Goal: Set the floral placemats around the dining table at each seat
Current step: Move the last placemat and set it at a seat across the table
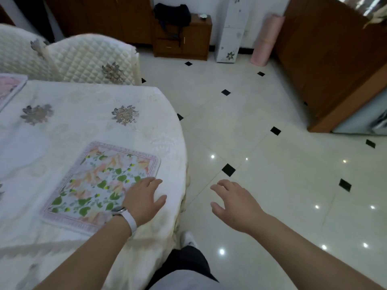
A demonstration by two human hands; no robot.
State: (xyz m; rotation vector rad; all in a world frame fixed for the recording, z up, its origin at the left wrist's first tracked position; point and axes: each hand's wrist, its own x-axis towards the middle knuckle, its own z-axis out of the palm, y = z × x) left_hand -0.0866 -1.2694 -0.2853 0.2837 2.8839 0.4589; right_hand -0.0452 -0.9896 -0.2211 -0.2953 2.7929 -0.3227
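A floral placemat (98,181) with a pink border and green leaves lies flat on the white tablecloth of the dining table (83,122), near the table's right edge. My left hand (144,197) rests on the mat's near right corner with fingers spread and relaxed; a white watch band is on that wrist. My right hand (234,201) hovers over the floor to the right of the table, fingers loosely spread, holding nothing. A second placemat (10,86), pink, lies at the far left edge of the view, cut off by the frame.
Two chairs with quilted cream covers (90,59) stand at the table's far side. A small wooden cabinet (184,38), a white floral column (230,32) and a pink roll (266,40) stand by the back wall. Glossy tiled floor (272,164) spreads to the right.
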